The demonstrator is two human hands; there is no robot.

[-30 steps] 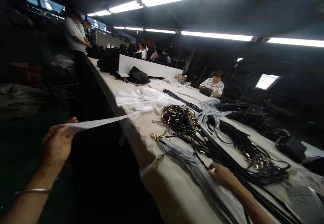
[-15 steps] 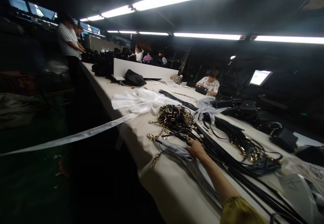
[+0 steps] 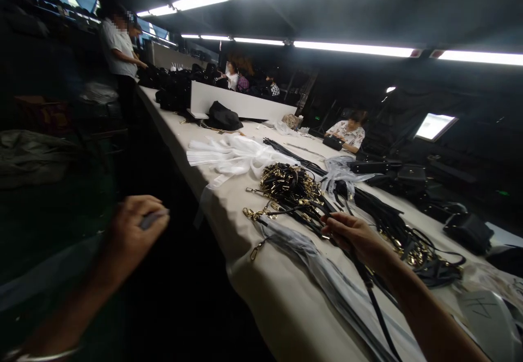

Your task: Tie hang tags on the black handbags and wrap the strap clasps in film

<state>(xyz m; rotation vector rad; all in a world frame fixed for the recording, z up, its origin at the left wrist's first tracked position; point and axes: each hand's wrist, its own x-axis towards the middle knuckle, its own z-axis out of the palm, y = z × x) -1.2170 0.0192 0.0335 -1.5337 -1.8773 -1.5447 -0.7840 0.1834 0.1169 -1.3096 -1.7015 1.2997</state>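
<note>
My right hand (image 3: 353,236) is closed on a black strap (image 3: 378,302) with gold fittings, lifted just above the table. Beside it lies a tangled heap of gold clasps and strap ends (image 3: 292,185). Clear plastic sleeving (image 3: 302,247) covers more straps in front of the hand, with a gold hook (image 3: 256,250) sticking out. Off the table's left edge, my left hand (image 3: 137,223) is closed in the air. Something small and grey (image 3: 151,219) shows between its thumb and fingers; its kind cannot be made out.
White strips (image 3: 232,155) lie bunched on the long cloth-covered table (image 3: 253,296). More black straps (image 3: 376,215) with gold fittings lie to the right. A black bag (image 3: 223,116) rests by a white divider (image 3: 245,100). People work at the far left and across the table.
My left hand has come into view. My right hand has lifted a strap and shifted right. The white strip stretched leftward from the table now droops below its edge.
</note>
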